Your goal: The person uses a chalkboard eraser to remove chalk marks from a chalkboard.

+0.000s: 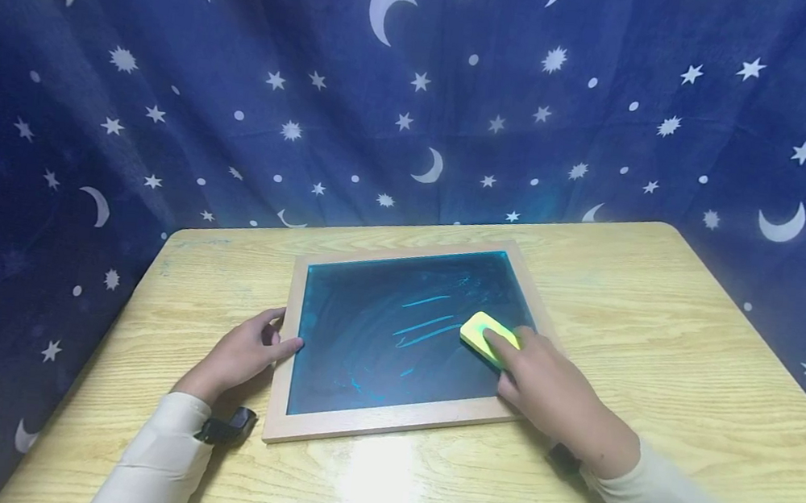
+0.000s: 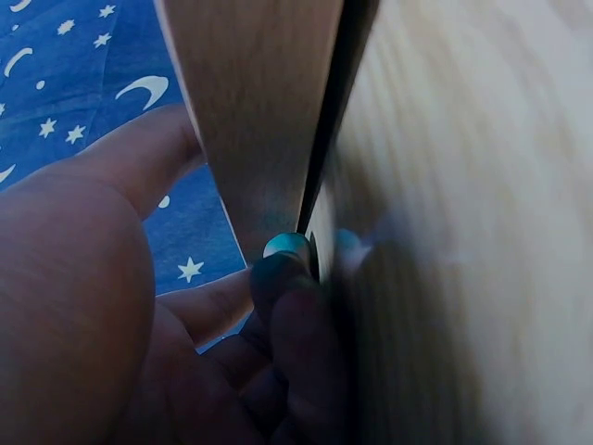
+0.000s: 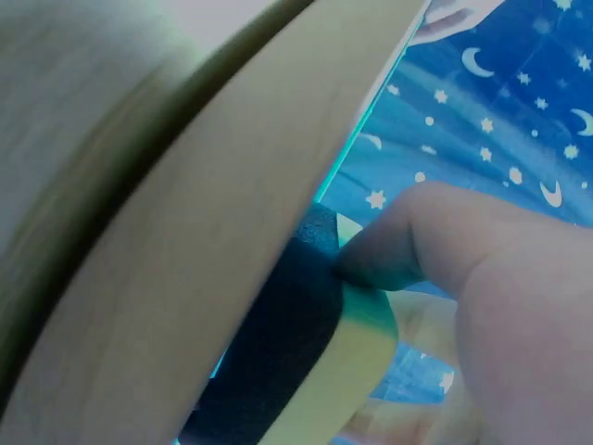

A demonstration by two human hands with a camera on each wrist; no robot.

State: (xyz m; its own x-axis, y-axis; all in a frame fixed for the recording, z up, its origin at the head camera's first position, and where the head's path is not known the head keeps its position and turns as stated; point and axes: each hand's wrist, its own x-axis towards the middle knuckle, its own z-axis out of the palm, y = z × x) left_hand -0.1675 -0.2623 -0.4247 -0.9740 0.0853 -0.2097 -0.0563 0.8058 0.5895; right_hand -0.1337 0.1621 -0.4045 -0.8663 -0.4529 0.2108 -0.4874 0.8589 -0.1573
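Observation:
A wood-framed chalkboard [image 1: 365,337] lies flat on the table, with several blue chalk strokes and smudges on its dark surface. My left hand [image 1: 240,353] grips the left side of the frame [image 2: 255,102], thumb on top and fingers at its outer edge. In my right hand [image 1: 557,388] is a yellow board eraser [image 1: 485,336], pinched over the right part of the board. The right wrist view shows the eraser's dark felt pad [image 3: 287,315] facing the board, with my thumb against its side.
The light wood table [image 1: 657,333] extends around the board, with faint blue marks near its far left corner. Behind it hangs a dark blue curtain [image 1: 345,100] patterned with moons and stars. Dark bands [image 1: 229,427] sit at both wrists.

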